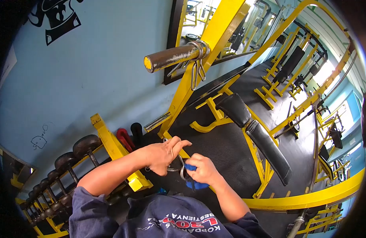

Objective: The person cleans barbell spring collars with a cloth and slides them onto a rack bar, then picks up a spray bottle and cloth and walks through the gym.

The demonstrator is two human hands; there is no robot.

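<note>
Close work beside the yellow frame [183, 91]

A light-blue wall [91, 79] fills much of the view on your left, with the frame standing near it above the black floor [226, 158]. To your right, a black padded seat [270, 152] slants away; to your left runs a row of dumbbells [65, 162]. A worn metal peg [171, 56] juts from the frame, spring clips [201, 47] looped around it. Your left hand [163, 155] has its fingers partly spread; I can't tell whether it grips anything. Just beside it, your right hand [203, 168] is closed on a blue cloth [197, 185], in front of your shirt. A curved metal piece [182, 171] shows between both hands, next to the cloth.
</note>
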